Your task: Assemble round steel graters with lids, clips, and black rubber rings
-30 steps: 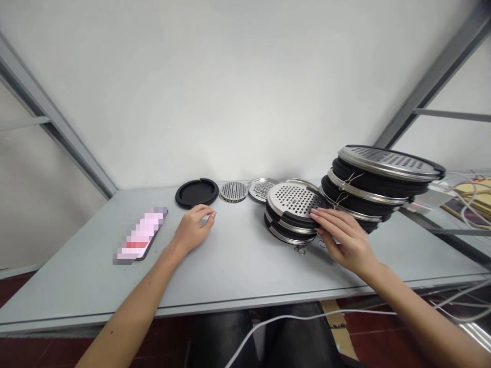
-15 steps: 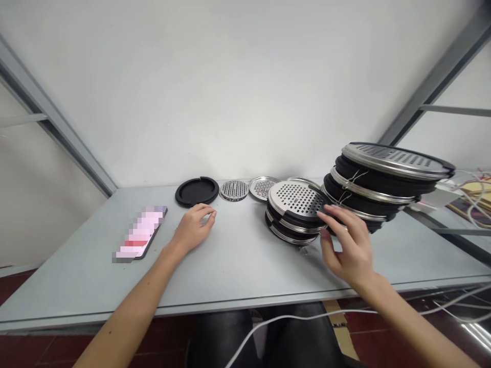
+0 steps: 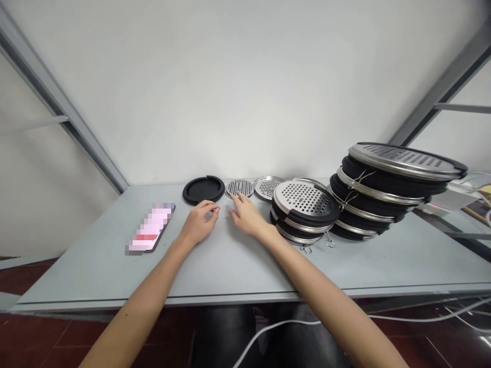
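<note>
My left hand (image 3: 198, 223) rests on the table, fingers loosely bent with a small gap to the thumb, and nothing shows in it. It is just in front of a round black dish (image 3: 203, 190) with a raised rim. My right hand (image 3: 245, 214) is open, its fingers stretched toward a slotted metal grater disc (image 3: 240, 188). The fingertips overlap the disc's near edge; I cannot tell whether they touch it. Beside that disc lies another metal grater disc (image 3: 268, 187) with a shiny rim.
Right of my right hand stands a short stack of black-rimmed round graters (image 3: 303, 198) with wire loops hanging at its front. Behind it rises a taller, leaning stack (image 3: 383, 199). A phone (image 3: 153, 225) lies at left. A white cable (image 3: 284, 323) hangs below the table edge (image 3: 230, 297).
My right hand has left the short stack of graters and moved left to the slotted disc, carrying nothing visible. My left hand stays in nearly the same place. The view has shifted slightly.
</note>
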`<state>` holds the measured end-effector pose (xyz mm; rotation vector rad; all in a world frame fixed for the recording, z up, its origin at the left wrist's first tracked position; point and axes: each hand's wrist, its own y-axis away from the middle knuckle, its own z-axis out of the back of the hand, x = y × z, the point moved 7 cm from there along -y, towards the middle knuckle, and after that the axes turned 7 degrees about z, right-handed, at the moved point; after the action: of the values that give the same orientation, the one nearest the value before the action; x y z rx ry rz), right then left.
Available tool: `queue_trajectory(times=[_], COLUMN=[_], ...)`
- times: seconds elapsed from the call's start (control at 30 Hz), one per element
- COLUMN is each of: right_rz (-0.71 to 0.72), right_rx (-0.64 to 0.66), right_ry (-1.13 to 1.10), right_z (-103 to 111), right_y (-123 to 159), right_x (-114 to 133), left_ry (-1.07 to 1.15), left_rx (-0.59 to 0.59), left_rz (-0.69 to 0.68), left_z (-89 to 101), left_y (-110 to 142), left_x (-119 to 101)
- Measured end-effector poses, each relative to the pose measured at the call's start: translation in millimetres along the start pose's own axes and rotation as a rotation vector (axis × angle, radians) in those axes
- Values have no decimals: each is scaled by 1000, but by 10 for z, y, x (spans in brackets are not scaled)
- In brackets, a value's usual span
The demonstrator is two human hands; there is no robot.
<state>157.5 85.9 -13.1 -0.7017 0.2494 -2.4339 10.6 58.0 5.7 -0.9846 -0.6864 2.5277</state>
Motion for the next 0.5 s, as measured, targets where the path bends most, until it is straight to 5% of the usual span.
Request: queue_trajectory(times=[0.13,0.5], right_rz=[-61,-162], right_rx=[-127,-80], right_ry=[37,109], right_z=[-58,-134], right_y=[35,46], right_x=[-147,-235], left_ry=[-24,-319], left_rx=[-5,-82], left_rz=[-16,71], left_z=[-26,26], left_y=[-1,-222], left_x=[-6,238])
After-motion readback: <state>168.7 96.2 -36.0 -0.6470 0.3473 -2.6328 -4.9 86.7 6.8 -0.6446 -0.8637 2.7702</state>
